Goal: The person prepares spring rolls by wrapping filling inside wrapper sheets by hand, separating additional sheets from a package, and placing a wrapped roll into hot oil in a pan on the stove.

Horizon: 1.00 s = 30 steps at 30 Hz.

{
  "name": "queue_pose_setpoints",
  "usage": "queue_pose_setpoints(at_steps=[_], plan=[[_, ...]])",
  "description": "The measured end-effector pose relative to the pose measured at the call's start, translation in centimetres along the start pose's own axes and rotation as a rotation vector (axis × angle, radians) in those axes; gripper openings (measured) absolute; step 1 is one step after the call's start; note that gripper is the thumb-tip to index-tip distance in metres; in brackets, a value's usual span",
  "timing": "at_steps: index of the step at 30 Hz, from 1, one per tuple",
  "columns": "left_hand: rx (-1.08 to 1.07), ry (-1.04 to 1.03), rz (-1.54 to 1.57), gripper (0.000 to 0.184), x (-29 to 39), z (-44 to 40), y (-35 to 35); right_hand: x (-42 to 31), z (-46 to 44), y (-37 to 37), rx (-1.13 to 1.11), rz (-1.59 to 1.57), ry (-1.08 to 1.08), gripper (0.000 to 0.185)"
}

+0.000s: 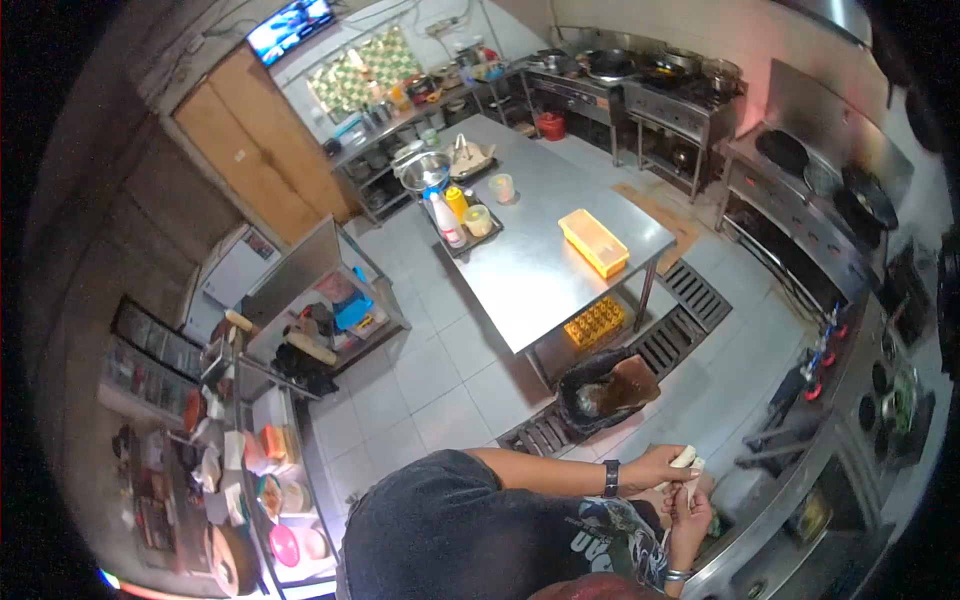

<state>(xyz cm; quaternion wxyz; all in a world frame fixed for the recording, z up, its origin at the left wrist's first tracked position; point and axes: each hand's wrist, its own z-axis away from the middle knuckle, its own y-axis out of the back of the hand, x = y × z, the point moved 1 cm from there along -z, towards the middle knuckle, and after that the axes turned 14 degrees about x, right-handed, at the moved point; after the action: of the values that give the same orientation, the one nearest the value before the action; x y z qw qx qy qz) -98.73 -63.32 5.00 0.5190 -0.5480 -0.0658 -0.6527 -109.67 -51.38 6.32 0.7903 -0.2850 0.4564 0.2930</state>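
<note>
My left hand (652, 468), with a black watch at its wrist, is closed around a pale, off-white piece of food (685, 457), its exact kind too small to make out. Just below it in the head view, my right hand (690, 518), with bracelets at the wrist, has its fingers pinched on the lower end of the same pale piece. The two hands nearly touch, close to the metal counter edge. Below my left forearm, a printed black shirt (440, 525) fills the bottom of the view.
A steel table (530, 290) bears a yellow container (594, 243) and a tray of bottles. Beside it, a lined bin (605, 395) stands on the floor grates. Stoves (800, 185) line the right wall. Shelves with dishes (285, 545) stand at lower left.
</note>
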Motion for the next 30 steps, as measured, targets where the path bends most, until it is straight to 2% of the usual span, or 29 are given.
queue_pose_setpoints(at_steps=[3,6,8,10,11,12,15,18,20,24,28,30], plan=[[0.065,-0.011,0.004,0.020,2.3,-4.3,0.0,-2.6,-6.1,-0.5,-0.119,0.150,0.048,0.019],[0.122,-0.029,0.039,0.020,2.5,-10.0,0.6,-4.9,-12.1,-1.7,-0.180,0.160,0.120,0.019],[0.203,-0.098,-0.044,0.020,2.6,-14.6,1.3,-5.8,-17.0,-2.1,-0.174,0.178,0.097,0.020],[0.257,-0.107,-0.029,0.021,2.7,-19.3,1.8,-6.6,-22.2,-1.7,-0.282,0.352,0.067,0.019],[0.288,-0.094,-0.005,0.022,3.0,-22.0,1.9,-7.0,-25.2,-1.6,-0.290,0.328,0.068,0.019],[0.313,-0.084,0.018,0.022,4.1,-24.6,1.3,-7.8,-28.4,-1.5,-0.299,0.332,0.071,0.019],[0.337,-0.111,0.027,0.023,8.6,-31.9,-1.7,-13.5,-35.7,-2.0,-0.324,0.342,0.269,0.020],[0.357,-0.174,-0.009,0.023,12.5,-38.7,-4.2,-20.1,-41.6,-2.3,-0.338,0.427,0.189,0.020],[0.376,-0.243,0.063,0.025,14.7,-42.3,-5.6,-21.8,-46.2,-2.6,-0.389,0.367,0.203,0.020],[0.452,-0.173,0.039,0.029,18.0,-47.8,-5.6,-23.6,-53.5,-3.4,-0.454,0.397,0.188,0.023],[0.554,-0.208,0.017,0.029,22.6,-51.7,-5.9,-26.2,-59.1,-6.2,-0.441,0.532,0.224,0.029],[0.545,-0.166,0.088,0.031,24.0,-54.6,-4.8,-27.2,-62.6,-8.0,-0.475,0.549,0.181,0.030]])
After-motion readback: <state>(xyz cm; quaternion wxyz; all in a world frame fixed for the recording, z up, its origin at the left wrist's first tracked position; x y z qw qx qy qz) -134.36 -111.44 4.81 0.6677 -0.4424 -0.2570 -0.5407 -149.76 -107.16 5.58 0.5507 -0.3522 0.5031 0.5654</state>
